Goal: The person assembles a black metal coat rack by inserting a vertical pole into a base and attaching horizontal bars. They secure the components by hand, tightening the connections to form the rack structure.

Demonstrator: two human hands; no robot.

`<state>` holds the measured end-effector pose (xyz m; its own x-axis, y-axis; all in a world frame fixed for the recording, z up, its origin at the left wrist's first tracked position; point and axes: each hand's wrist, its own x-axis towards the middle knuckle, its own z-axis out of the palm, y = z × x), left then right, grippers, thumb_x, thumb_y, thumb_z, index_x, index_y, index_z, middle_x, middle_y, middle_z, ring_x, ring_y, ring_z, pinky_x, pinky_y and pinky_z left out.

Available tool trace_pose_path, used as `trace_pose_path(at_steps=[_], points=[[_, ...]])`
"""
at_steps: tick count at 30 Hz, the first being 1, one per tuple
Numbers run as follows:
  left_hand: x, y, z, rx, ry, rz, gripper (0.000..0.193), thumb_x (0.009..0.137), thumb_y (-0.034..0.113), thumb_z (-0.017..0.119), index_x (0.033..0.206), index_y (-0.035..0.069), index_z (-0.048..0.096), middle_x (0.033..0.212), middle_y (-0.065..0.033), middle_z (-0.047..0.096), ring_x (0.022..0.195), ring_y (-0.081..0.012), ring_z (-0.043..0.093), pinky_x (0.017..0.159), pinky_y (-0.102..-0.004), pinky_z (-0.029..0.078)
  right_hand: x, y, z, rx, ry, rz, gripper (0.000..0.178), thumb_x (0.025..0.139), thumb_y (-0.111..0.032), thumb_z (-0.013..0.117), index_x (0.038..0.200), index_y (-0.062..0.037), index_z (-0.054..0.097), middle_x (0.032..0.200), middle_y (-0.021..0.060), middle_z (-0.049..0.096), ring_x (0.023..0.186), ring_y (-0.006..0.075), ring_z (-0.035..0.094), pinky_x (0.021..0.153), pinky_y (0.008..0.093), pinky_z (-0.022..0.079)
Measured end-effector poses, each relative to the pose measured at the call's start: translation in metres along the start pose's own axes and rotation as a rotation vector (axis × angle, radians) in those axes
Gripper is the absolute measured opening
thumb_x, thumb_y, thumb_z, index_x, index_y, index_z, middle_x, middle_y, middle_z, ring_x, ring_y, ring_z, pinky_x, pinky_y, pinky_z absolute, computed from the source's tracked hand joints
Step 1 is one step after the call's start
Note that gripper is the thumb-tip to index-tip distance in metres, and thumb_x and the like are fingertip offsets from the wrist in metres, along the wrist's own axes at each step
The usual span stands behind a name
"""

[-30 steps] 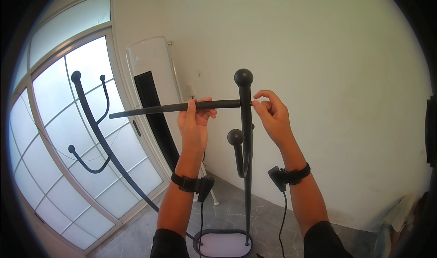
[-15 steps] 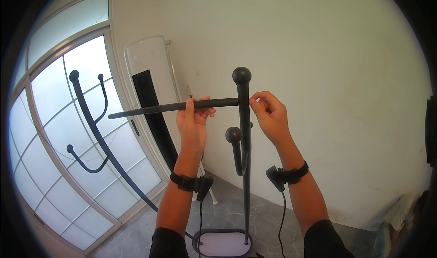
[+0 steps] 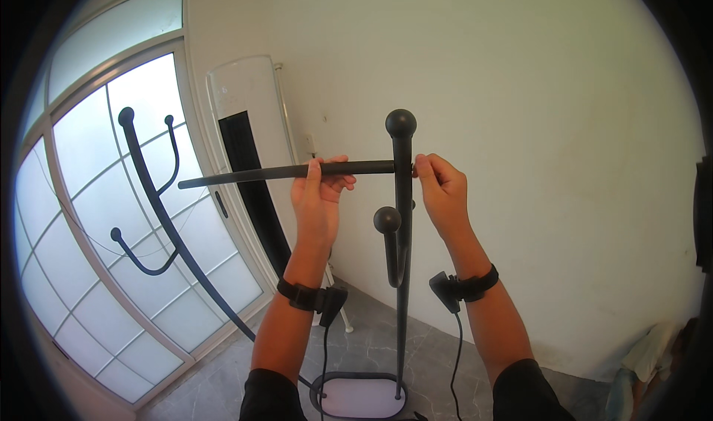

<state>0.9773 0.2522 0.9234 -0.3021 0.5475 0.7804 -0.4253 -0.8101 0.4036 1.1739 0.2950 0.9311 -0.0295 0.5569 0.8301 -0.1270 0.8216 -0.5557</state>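
My left hand [image 3: 318, 209] holds a straight black metal bar [image 3: 252, 175] level, the thumb in front and the fingers behind. The bar's right end meets the black upright post [image 3: 402, 187] of a coat rack, just below its ball top. On the post's far right side, level with that joint, my right hand [image 3: 445, 194] is closed in a pinch. Something small and dark shows between its fingertips and the post, too little to name. A curved hook [image 3: 387, 220] with a ball end sits lower on the post. The bar's left end is free, near the second post [image 3: 178, 239].
The second post leans left and carries two ball-ended hooks. Below, a pale oval base [image 3: 364, 397] with a dark rim stands on grey tiles. A tall white cabinet-like unit [image 3: 245, 86] and a frosted glass door [image 3: 96, 272] are left; a pale wall [image 3: 564, 161] is behind.
My right fingertips have drawn slightly right, away from the post, and a small dark piece shows there now. The left hand still holds the bar; the view has shifted a little.
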Motion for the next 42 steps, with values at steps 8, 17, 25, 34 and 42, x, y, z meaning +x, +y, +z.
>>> trace_pose_path(at_steps=[8, 17, 25, 34, 42], points=[[0.001, 0.001, 0.003, 0.003, 0.007, 0.001, 0.024, 0.102, 0.025, 0.049, 0.1, 0.001, 0.055, 0.105, -0.0234, 0.065, 0.077, -0.0234, 0.061, 0.072, -0.0348, 0.049, -0.001, 0.007, -0.008, 0.032, -0.069, -0.065, 0.011, 0.093, -0.013, 0.064, 0.093, -0.0024, 0.062, 0.055, -0.008, 0.031, 0.053, 0.0027, 0.028, 0.048, 0.0226, 0.023], [0.0, 0.0, 0.011, 0.019, 0.044, 0.005, 0.023, 0.102, 0.024, 0.049, 0.099, 0.002, 0.055, 0.106, -0.024, 0.065, 0.077, -0.0239, 0.062, 0.07, -0.0342, 0.048, -0.004, -0.005, -0.011, 0.081, -0.072, -0.046, 0.009, 0.092, -0.011, 0.064, 0.092, -0.0024, 0.061, 0.055, -0.0077, 0.031, 0.051, 0.0036, 0.028, 0.048, 0.0233, 0.024], [0.0, -0.002, -0.001, 0.004, 0.01, 0.001, 0.023, 0.103, 0.024, 0.046, 0.103, 0.001, 0.051, 0.107, -0.0282, 0.064, 0.076, -0.0275, 0.064, 0.072, -0.0374, 0.052, -0.002, -0.005, -0.005, -0.029, -0.041, -0.032, 0.008, 0.092, -0.011, 0.063, 0.091, -0.0027, 0.061, 0.055, -0.0065, 0.032, 0.051, 0.004, 0.028, 0.048, 0.023, 0.025], [-0.002, -0.002, 0.004, 0.02, -0.021, -0.006, 0.024, 0.103, 0.025, 0.047, 0.105, 0.001, 0.052, 0.108, -0.0254, 0.064, 0.079, -0.0252, 0.063, 0.074, -0.0358, 0.05, -0.001, 0.0, 0.003, -0.19, -0.007, -0.211, 0.014, 0.099, -0.017, 0.051, 0.094, -0.0043, 0.054, 0.051, 0.0042, 0.04, 0.046, 0.0131, 0.035, 0.047, 0.0288, 0.032], [0.001, -0.004, 0.005, -0.004, -0.005, 0.0, 0.023, 0.103, 0.024, 0.047, 0.104, 0.002, 0.055, 0.109, -0.0235, 0.065, 0.079, -0.0243, 0.061, 0.073, -0.0349, 0.049, 0.0, 0.017, 0.001, -0.191, -0.062, -0.089, 0.024, 0.1, -0.018, 0.049, 0.081, -0.0042, 0.054, 0.054, 0.0072, 0.048, 0.045, 0.0194, 0.047, 0.047, 0.0315, 0.036]])
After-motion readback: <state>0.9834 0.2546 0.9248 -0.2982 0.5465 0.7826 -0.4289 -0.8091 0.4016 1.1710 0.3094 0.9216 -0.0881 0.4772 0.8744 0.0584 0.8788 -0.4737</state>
